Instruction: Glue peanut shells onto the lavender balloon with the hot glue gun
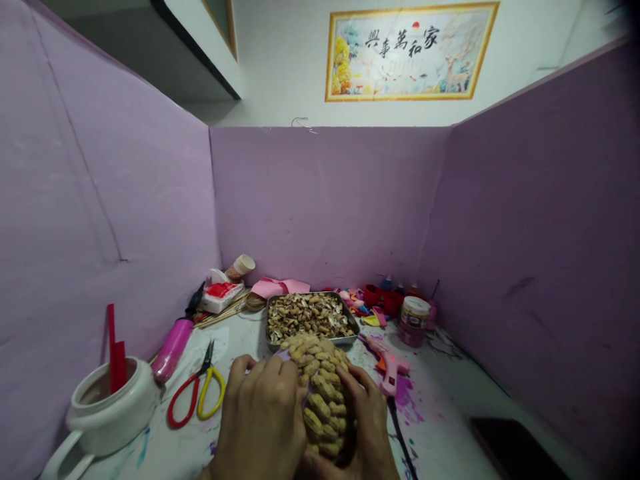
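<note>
A rounded object covered with peanut shells (325,400) is held up close to me, between both hands. My right hand (369,420) wraps around its right side, fingers bent over the shells. My left hand (265,403) is closed against its left side, back of the hand toward me; its fingertips are hidden. A small lilac patch shows at the object's upper left, by my left fingers. Just beyond stands a metal tray (273,343) full of broken peanut shells (307,315). To the right of the tray lies a pink hot glue gun (389,365) with a black cord.
Scissors (197,393) with red and yellow handles lie left, beside a white pot (117,417) holding red sticks and a magenta pump bottle (173,350). A jar (414,320) stands right. A dark phone-like slab (515,447) lies front right. Purple panels (325,207) enclose the table.
</note>
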Motion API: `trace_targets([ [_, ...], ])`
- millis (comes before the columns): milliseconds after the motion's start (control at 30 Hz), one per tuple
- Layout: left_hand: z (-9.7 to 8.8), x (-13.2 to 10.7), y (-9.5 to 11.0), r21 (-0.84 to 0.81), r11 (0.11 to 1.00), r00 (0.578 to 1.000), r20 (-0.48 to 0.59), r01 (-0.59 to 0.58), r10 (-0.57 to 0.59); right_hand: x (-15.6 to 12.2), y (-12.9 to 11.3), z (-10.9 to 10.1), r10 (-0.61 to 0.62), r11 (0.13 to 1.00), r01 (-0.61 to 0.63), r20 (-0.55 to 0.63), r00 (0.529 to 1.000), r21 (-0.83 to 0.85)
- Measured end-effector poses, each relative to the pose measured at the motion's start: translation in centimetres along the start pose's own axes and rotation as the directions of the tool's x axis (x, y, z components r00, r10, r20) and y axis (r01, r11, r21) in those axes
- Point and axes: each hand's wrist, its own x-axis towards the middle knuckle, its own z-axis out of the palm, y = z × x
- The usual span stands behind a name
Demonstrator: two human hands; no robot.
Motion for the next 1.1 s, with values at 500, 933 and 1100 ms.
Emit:
trace_targets([
  [500, -0.8, 3.1, -4.1, -0.523, 0.844, 0.943, 0.203, -0.121, 0.262, 2.3, 2.5, -4.0, 0.005, 0.949, -0.123, 0.375, 0.927, 0.290],
  [933, 0.8, 2.5, -3.3, -0.464, 0.861, 0.942, 0.143, -0.207, 0.303, 2.2, -0.4, -2.0, 0.018, 0.987, -0.004, -0.085, 0.996, 0.161],
  [1100, 0.9, 2.3, -3.0, -0.469, 0.866, 0.945, 0.166, -0.176, 0.282, 2.2, -0.4, -1.7, 0.023, 0.990, -0.007, -0.118, 0.993, 0.138],
])
